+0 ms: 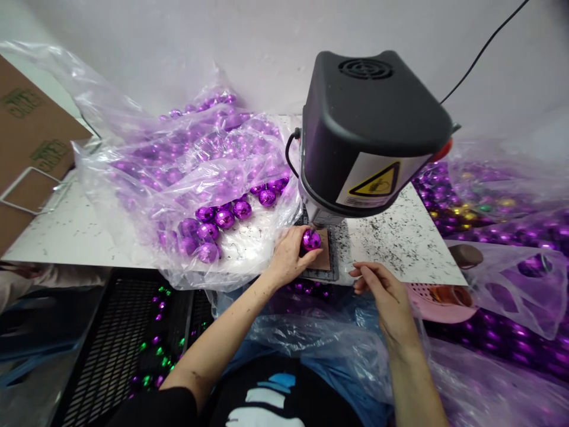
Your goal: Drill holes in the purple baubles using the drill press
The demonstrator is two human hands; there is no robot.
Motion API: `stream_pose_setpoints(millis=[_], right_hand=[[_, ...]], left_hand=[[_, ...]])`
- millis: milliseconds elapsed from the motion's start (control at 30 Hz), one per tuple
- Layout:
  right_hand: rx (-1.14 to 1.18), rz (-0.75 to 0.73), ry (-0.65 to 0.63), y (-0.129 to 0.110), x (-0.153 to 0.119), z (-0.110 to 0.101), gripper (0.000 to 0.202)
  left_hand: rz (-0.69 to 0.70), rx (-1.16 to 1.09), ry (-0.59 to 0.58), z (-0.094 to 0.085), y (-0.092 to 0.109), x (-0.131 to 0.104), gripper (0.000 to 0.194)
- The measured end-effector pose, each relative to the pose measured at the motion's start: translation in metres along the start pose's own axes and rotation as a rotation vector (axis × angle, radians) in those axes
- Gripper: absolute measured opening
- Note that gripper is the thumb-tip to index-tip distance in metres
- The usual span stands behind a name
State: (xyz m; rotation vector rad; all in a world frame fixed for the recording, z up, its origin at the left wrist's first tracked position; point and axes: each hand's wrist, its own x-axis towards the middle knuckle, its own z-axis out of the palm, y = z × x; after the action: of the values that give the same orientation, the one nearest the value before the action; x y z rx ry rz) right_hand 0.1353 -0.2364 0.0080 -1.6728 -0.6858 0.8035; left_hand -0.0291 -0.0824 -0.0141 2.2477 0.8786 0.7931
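My left hand (291, 255) grips a shiny purple ball (312, 239) between thumb and fingers, on the brown pad (323, 252) of a black machine (368, 124). The machine's lower tip is close above the ball. Near the table's front edge, right of the pad, my right hand (377, 281) has its fingers curled with the thumb and forefinger close together; whether something small is between them is too small to tell. More purple balls (224, 218) lie left of the machine, partly under a clear plastic bag (178, 160).
Dark shavings are scattered on the white table (400, 237). At the left is a cardboard box (35, 136). Below the table stand a black crate (120, 338) and, on the right, a pink basket (448, 311). Bagged purple balls (520, 332) fill the far right.
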Motion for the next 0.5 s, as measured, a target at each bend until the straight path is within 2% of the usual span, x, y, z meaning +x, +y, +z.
stream_pose_setpoints(millis=[133, 233, 300, 367, 467, 500], right_hand=[[0.006, -0.059, 0.018, -0.025, 0.004, -0.003, 0.046], [0.026, -0.167, 0.103, -0.065, 0.015, -0.005, 0.039], [0.042, -0.346, 0.217, -0.099, 0.026, -0.003, 0.037], [0.025, -0.514, 0.257, -0.131, 0.040, 0.002, 0.048], [-0.157, -0.664, 0.177, -0.168, 0.061, 0.011, 0.063], [-0.194, -0.704, 0.187, -0.176, 0.066, 0.013, 0.065]], left_hand=[[-0.038, -0.016, -0.040, 0.001, -0.001, -0.002, 0.043], [-0.060, -0.031, -0.056, -0.001, -0.001, -0.003, 0.044], [-0.067, -0.041, -0.061, -0.002, -0.001, -0.003, 0.044], [-0.070, -0.043, -0.064, -0.002, 0.000, -0.003, 0.042], [-0.087, -0.028, -0.061, -0.001, 0.002, -0.003, 0.041], [-0.095, -0.025, -0.058, -0.001, 0.002, -0.003, 0.040]])
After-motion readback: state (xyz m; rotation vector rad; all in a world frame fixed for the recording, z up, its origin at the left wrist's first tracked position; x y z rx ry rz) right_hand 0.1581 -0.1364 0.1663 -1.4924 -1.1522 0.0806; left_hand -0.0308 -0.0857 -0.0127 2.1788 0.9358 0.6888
